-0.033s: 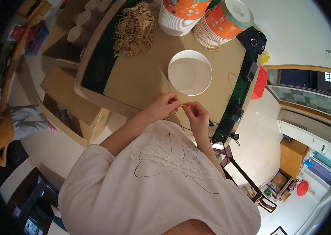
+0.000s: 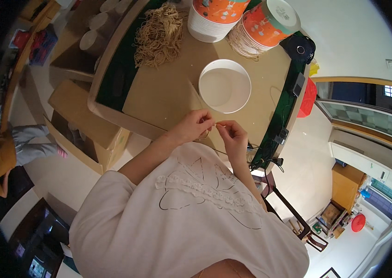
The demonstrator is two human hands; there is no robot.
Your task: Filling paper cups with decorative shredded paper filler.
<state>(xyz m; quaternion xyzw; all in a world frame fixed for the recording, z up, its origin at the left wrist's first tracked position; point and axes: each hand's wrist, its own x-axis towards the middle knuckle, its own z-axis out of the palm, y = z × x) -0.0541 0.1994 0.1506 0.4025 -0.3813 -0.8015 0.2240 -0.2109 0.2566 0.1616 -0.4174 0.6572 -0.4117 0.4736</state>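
Observation:
My left hand point(image 2: 196, 125) and my right hand point(image 2: 234, 138) meet at the near edge of the table, fingertips pinched almost together. Between them is a bit of thin tan string point(image 2: 214, 124), mostly covered by the fingers. Just beyond, a white paper bucket point(image 2: 225, 86) stands upright, its open mouth showing a bare inside. A tangled heap of tan strings point(image 2: 160, 34) lies at the far left of the table. At the far side are two stacks of orange-printed paper buckets, one point(image 2: 212, 30) mouth unseen, the other point(image 2: 266, 25) upside down with strings around its lower part.
Brown board covers the table point(image 2: 159, 97). Along its right edge lie a small dark fan point(image 2: 299, 47), a phone-like device point(image 2: 299, 85) and black cables point(image 2: 263, 160). An open cardboard box point(image 2: 87, 125) stands on the floor at left. Another person point(image 2: 8, 153) is at far left.

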